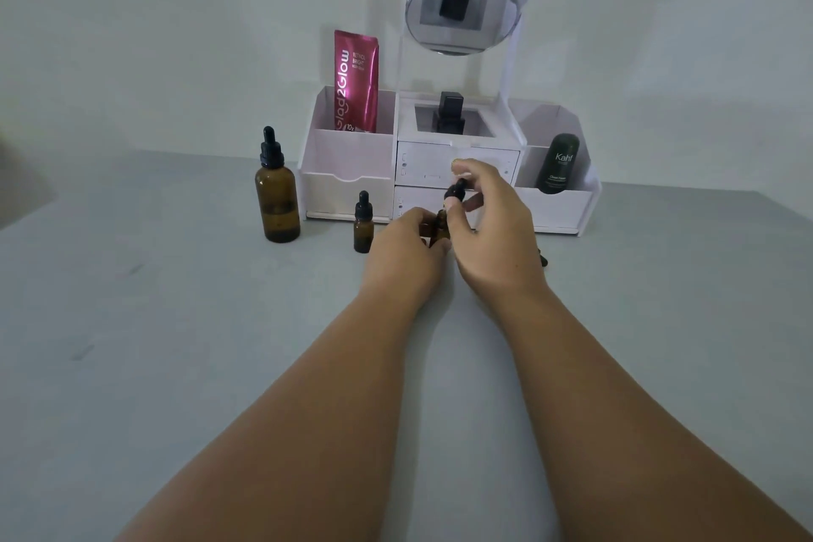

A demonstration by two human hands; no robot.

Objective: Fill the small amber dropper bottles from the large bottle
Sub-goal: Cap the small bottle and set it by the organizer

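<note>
Amber small bottle (440,230) gripped, dropper cap (455,191) pinched

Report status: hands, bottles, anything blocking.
Left hand grips small amber bottle; right hand pinches dropper cap over it. Large bottle capped, upright at left. Second small bottle stands between, capped.

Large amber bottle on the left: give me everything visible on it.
The large amber dropper bottle is a brown, glass-looking cylinder with rounded shoulders. It is closed by a black dropper cap with a rubber-like bulb on top. It stands upright on the grey table, just left of the white organizer; whether they touch is unclear. Its lower part looks darker, but the fill level is hard to read. Otherwise only the table touches it.
</note>
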